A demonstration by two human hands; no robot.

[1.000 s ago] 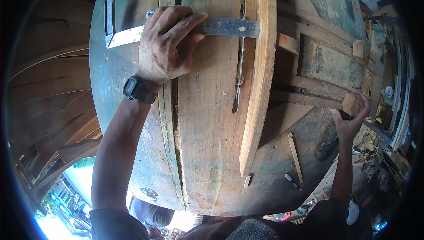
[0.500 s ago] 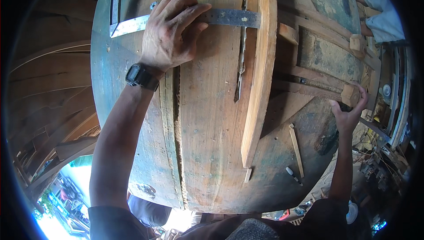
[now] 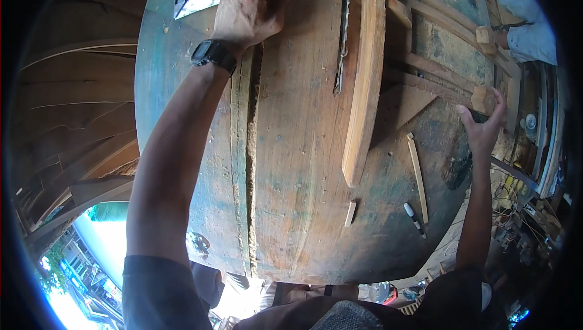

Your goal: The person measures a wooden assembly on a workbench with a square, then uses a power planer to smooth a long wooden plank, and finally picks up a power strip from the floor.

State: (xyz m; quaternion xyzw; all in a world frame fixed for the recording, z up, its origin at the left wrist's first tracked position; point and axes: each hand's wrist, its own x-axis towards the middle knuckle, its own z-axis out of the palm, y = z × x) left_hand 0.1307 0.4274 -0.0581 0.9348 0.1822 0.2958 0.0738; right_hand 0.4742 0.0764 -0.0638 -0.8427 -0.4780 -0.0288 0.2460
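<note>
My left hand [image 3: 252,5] is closed over the metal blade of a square [image 3: 197,5], pressing it across the wide, worn wooden surface [image 3: 297,142]. The blade's right end meets a long pale wooden board [image 3: 363,87], which stands proud of the surface. The square's short arm points away at the upper left. On the right, my right hand [image 3: 484,131] curls its fingers around a small wooden block [image 3: 481,98] at the end of a brown rail. The thumb is spread to the block's left.
A thin wooden stick [image 3: 418,178], a white-capped marker [image 3: 409,210] and a short wood strip [image 3: 350,214] lie on the near part of the surface. A long dark groove [image 3: 252,148] runs beside my left forearm. Curved timber planks [image 3: 79,111] rise at the left.
The view has shifted, so the surface, square and both hands sit higher in the picture. The short strip now shows apart from the board's end. Both hands keep their holds.
</note>
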